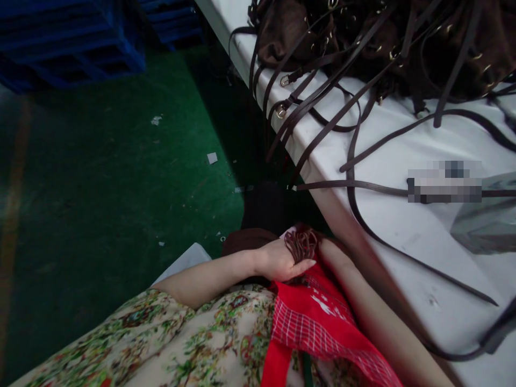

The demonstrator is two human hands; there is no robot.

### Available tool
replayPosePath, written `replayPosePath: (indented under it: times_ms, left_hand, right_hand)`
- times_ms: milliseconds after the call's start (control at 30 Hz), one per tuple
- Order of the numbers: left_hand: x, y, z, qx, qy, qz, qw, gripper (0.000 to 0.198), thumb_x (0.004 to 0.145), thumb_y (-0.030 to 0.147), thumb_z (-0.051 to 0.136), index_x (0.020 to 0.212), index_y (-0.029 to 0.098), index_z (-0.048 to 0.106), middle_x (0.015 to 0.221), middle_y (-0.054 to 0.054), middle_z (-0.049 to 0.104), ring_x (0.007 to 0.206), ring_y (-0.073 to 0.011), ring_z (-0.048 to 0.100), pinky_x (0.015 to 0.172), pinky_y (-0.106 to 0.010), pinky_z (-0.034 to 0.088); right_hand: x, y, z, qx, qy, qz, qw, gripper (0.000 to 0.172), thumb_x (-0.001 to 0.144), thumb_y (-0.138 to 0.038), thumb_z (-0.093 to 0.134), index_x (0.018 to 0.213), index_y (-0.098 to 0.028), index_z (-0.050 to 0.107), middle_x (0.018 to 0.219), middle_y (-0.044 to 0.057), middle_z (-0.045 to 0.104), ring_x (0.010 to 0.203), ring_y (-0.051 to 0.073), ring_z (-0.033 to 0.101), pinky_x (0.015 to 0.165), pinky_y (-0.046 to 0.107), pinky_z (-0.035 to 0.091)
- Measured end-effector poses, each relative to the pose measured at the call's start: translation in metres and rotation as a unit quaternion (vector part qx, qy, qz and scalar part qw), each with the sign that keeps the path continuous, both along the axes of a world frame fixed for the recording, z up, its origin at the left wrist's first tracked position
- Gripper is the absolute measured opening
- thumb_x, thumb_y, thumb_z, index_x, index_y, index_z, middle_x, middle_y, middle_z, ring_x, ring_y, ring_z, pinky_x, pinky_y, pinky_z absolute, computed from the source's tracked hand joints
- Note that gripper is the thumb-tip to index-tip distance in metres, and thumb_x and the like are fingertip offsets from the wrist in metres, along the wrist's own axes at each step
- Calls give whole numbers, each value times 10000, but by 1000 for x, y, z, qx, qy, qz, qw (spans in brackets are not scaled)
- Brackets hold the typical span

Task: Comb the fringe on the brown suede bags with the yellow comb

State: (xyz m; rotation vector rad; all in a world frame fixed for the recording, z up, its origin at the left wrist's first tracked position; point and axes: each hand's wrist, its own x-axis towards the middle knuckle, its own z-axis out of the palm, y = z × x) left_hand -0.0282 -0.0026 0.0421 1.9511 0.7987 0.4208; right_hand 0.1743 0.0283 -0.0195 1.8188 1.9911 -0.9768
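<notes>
My left hand (278,260) is closed around a bundle of thin, dark reddish-brown cords (300,244) in front of my lap. Its thumb lies along the near side of the bundle. My right forearm (355,285) reaches in from the lower right to the same place. Most of the right hand is hidden behind the cords and a red apron (334,301), so its fingers do not show. Beneath the hands hangs the apron, with a white checked trim, over floral clothing (193,344).
A white-covered table (403,242) runs along the right. Dark brown bags (290,32) with buckles are piled on it, their long straps (334,121) trailing over the edge. A clear plastic bag (487,226) lies at right. Blue pallets (72,43) stand on the green floor (121,177) among scraps.
</notes>
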Motion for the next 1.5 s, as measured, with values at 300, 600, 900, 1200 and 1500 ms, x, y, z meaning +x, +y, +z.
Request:
replayPosePath:
  times_ms: [300,600,900,1200,1500]
  left_hand:
    - [6,14,-11,-38,47,-70,996,298,940,337,393,934,172,641,972,-81,678,1042,-226,571,1102,-365,244]
    - [3,10,-5,4,70,-43,997,339,946,378,360,823,170,598,779,-60,667,750,-189,604,943,-357,405]
    - [-9,12,-14,-111,-34,-16,993,345,945,303,334,680,159,503,659,-8,562,611,-106,480,673,-230,442]
    - [-10,11,-19,-140,-12,7,990,185,845,174,438,693,154,542,652,-3,578,629,-117,520,661,-222,444]
    - [-14,-8,-4,-13,33,-14,999,146,876,233,456,888,209,599,899,-15,676,882,-164,604,897,-269,418]
  right_hand:
    - [5,-4,87,93,204,119,967,299,985,-394,279,895,-219,505,773,29,628,676,165,584,641,254,379]
    - [-11,5,65,83,5,280,956,136,928,-315,424,899,-213,509,844,45,664,696,187,623,540,273,282]
    - [6,11,38,84,117,28,989,311,981,-386,303,803,-208,486,699,31,618,620,161,578,592,257,369]
    - [-21,-19,95,165,133,196,957,291,985,-348,310,939,-210,562,839,48,674,713,177,626,622,261,381]
    - [-19,-25,82,125,91,240,958,224,980,-295,334,887,-222,523,806,20,664,704,164,626,589,259,338]
